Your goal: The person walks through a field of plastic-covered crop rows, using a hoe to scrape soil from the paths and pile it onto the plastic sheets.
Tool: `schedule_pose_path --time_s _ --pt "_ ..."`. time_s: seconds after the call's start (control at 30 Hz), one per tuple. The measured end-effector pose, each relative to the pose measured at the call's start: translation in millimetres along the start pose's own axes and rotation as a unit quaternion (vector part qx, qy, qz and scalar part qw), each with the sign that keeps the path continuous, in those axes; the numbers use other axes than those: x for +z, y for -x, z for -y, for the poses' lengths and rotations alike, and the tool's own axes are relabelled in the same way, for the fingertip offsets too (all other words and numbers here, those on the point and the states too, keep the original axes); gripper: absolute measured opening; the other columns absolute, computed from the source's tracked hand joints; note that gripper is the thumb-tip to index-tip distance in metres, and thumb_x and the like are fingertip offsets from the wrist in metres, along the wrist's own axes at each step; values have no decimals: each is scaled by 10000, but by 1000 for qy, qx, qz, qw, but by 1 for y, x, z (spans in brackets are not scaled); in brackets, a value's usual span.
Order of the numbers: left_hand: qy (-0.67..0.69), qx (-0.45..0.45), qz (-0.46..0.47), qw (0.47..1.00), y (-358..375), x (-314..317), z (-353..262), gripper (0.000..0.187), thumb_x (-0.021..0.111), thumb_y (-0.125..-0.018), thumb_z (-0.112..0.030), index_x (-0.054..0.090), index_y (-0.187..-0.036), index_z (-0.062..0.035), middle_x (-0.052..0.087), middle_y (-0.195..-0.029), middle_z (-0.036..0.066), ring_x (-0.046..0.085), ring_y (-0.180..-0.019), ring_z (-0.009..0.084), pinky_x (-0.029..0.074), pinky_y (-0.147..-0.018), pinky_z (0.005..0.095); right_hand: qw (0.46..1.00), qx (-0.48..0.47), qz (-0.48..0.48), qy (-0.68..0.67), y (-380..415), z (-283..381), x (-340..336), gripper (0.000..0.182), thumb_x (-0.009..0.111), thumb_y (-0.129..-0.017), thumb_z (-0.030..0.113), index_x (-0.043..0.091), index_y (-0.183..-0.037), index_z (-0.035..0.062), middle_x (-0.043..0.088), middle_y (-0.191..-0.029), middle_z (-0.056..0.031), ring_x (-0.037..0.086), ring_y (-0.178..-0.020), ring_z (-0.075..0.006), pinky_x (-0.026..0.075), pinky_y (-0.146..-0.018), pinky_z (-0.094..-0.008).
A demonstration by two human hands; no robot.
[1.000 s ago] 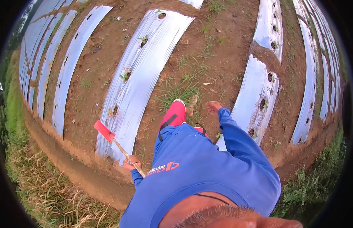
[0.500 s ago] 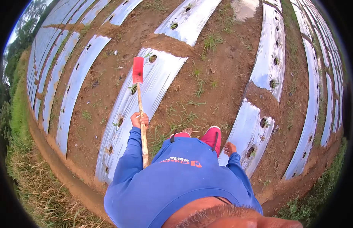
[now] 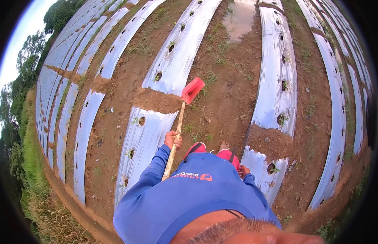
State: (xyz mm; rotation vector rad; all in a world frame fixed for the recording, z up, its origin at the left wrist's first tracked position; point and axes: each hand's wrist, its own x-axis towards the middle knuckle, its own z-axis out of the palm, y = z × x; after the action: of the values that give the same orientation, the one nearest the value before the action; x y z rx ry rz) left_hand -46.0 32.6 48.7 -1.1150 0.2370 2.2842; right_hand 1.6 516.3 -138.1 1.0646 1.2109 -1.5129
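My left hand [image 3: 173, 139] is wrapped around the light wooden pole [image 3: 169, 159] of a long-handled red scoop. The scoop's red, box-like head [image 3: 193, 90] points forward, over bare soil just right of a plastic-covered bed's torn edge. The pole's near end reaches my blue shirt [image 3: 185, 199]. My right hand [image 3: 244, 171] hangs empty beside my thigh, its fingers loosely apart, near the right-hand plastic-covered bed [image 3: 260, 175]. Below my shirt, red trousers [image 3: 229, 156] and a bare foot [image 3: 224, 145] show on the path.
Long silver plastic-mulched beds [image 3: 150, 129] run forward on both sides, with planting holes and small plants. Soil gaps [image 3: 156, 101] break the plastic. Ahead lies a puddle [image 3: 240, 20] on the muddy path. Tall grass [image 3: 36, 162] and trees [image 3: 28, 57] border the left.
I have moved forward along the path between the beds. The red scoop has swung right, from over the left bed to the path side. My left hand keeps its grip.
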Motion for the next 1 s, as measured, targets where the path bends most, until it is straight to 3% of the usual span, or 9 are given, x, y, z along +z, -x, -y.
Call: schedule_pose_path --time_s 0.1,0.17,0.23,0.3,0.53,0.63,0.83,0.87,1.0 --pt "-61 -12 -79 995 -33 50 -27 230 478 -617 -284 399 -677 -77 372 -516 -2 321 -366 70 283 -318 212 994 -69 -47 72 -6 145 19 230 507 -732 321 538 -851 126 509 -704 9 492 -588 -158 411 -571 -352" --pt "-76 -15 -93 993 -57 74 -54 222 473 -619 -284 401 -673 -82 375 -516 1 319 -363 70 280 -312 211 992 -113 63 6 -29 231 16 231 543 -721 347 528 -811 135 498 -653 9 470 -529 -115 383 -461 -275" --pt "-84 -28 -108 990 -79 92 -82 215 469 -623 -285 403 -666 -85 378 -516 2 318 -362 69 280 -311 210 969 -239 -38 42 -17 307 43 229 546 -724 343 520 -790 125 472 -612 13 447 -498 -95 357 -420 -265" --pt "-89 -38 -115 989 -106 121 -120 209 466 -628 -286 406 -657 -88 378 -515 2 318 -364 68 283 -314 206 967 -251 15 36 -43 371 41 247 543 -725 340 519 -804 106 475 -638 9 455 -520 -103 376 -442 -283" --pt "-123 -35 -108 986 -229 212 -293 203 483 -630 -280 402 -650 -95 375 -512 0 324 -370 67 283 -317 201 989 -98 -110 32 -73 458 104 282 543 -712 368 526 -821 108 488 -691 1 481 -564 -140 424 -531 -333" --pt "-162 -26 -130 978 -259 274 -351 200 482 -625 -274 395 -654 -96 369 -511 1 323 -373 68 284 -318 202 997 40 43 41 -115 453 99 247 537 -730 358 529 -818 127 484 -653 8 480 -557 -131 418 -522 -311" --pt "-137 -80 -113 981 -334 389 -463 219 491 -627 -274 371 -688 -102 351 -506 3 332 -374 71 290 -327 206 886 -330 -66 319 -129 520 131 274 515 -741 353 547 -870 113 561 -693 -65 535 -614 -196 431 -578 -319" --pt "-158 -58 -124 978 -349 407 -478 229 486 -628 -273 370 -715 -96 354 -529 8 328 -379 69 289 -327 208 772 -422 -121 460 -143 534 131 291 507 -741 350 551 -897 108 578 -737 -98 552 -656 -210 435 -604 -320" --pt "-140 -54 -136 979 -412 474 -531 227 465 -638 -273 357 -722 -93 355 -550 16 325 -381 70 286 -325 217 948 -182 -112 234 -215 638 113 289 515 -734 327 546 -893 88 575 -757 -78 548 -646 -215 438 -592 -342"
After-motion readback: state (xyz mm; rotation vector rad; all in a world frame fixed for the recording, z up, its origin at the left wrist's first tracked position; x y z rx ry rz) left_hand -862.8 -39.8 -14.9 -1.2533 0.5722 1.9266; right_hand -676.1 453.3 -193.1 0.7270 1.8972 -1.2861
